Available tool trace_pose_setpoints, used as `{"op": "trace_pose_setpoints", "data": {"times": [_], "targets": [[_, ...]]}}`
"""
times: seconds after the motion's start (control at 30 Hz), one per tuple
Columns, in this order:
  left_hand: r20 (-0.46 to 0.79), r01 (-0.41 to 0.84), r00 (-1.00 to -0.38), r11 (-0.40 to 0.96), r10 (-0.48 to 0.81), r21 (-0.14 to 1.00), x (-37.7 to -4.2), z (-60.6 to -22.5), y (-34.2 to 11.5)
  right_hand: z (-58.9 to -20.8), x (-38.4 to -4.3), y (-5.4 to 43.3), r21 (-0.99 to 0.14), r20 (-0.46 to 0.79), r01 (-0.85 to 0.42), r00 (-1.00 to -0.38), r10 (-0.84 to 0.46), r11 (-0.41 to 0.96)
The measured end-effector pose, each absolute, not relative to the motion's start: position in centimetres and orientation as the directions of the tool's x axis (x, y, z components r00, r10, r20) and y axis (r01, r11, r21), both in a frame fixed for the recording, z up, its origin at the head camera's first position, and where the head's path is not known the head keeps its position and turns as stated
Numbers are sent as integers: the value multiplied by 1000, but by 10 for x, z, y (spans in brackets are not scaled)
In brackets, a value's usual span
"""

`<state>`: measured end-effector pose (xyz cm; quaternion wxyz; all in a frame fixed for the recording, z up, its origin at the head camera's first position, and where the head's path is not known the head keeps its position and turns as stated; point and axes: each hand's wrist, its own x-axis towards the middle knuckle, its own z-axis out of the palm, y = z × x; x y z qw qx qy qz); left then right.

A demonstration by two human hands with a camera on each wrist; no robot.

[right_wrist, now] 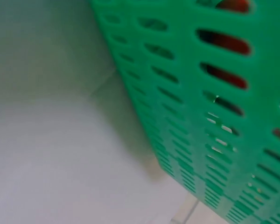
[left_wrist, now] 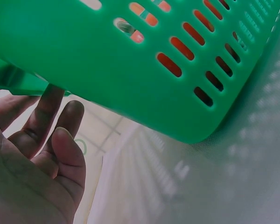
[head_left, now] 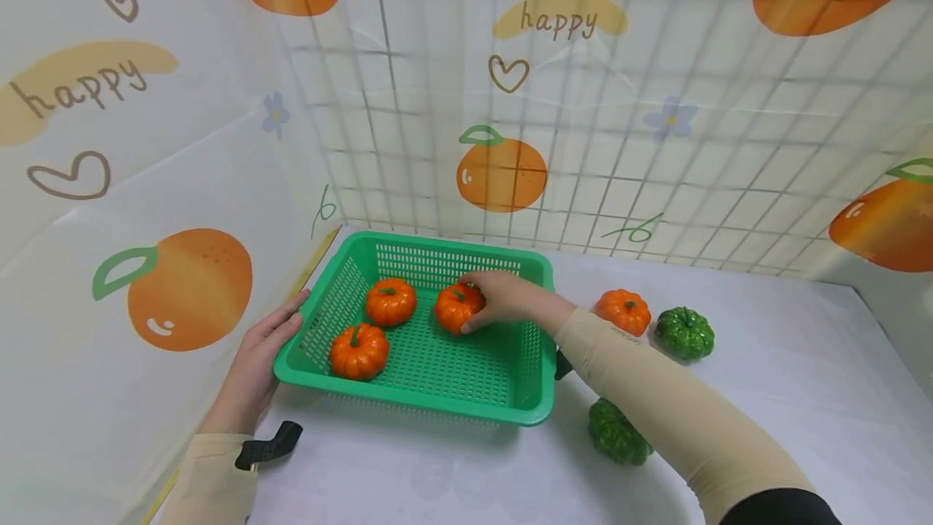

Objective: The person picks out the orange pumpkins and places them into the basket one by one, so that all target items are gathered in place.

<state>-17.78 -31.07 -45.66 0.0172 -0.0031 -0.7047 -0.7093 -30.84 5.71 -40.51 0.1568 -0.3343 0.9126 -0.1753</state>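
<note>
A green plastic basket [head_left: 419,405] with slotted walls holds several small orange pumpkins. My left hand [head_left: 260,355] grips its left rim; from below, the left wrist view shows fingers [left_wrist: 50,109] reaching up under the rim beside the basket wall [left_wrist: 107,79]. Inside the basket, my right hand [head_left: 503,298] grips an orange pumpkin [head_left: 455,310] from its right side, thumb at the near edge and fingers over the far edge. Two other orange pumpkins, one behind [head_left: 391,302] and one in front [head_left: 359,352], sit in the left half. The right wrist view shows the slotted basket wall [right_wrist: 186,93], not the hand.
Right of the basket on the white table [head_left: 452,476] lie another orange pumpkin [head_left: 624,312] and a green pumpkin [head_left: 683,334]. A second green pumpkin [head_left: 615,434] lies nearer, partly under my right forearm. A printed curtain [head_left: 408,152] over a wire grid closes off the back.
</note>
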Motion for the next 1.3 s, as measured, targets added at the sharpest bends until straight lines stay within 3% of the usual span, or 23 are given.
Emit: {"op": "trace_pose_setpoints", "data": {"times": [0.23,0.93,1.3], "targets": [[29,30,-999,-16,-26,999,-175,-455,-312,-409,-310,50,-382,-163,-585,-719,-675,715],[27,28,-999,-13,-35,1000,-176,-453,-309,-411,-311,52,-390,-166,-569,-730,-663,724],[7,6,-999,8,-46,1000,-177,-453,-309,-399,-307,69,-460,-84,-550,-755,-651,697]]}}
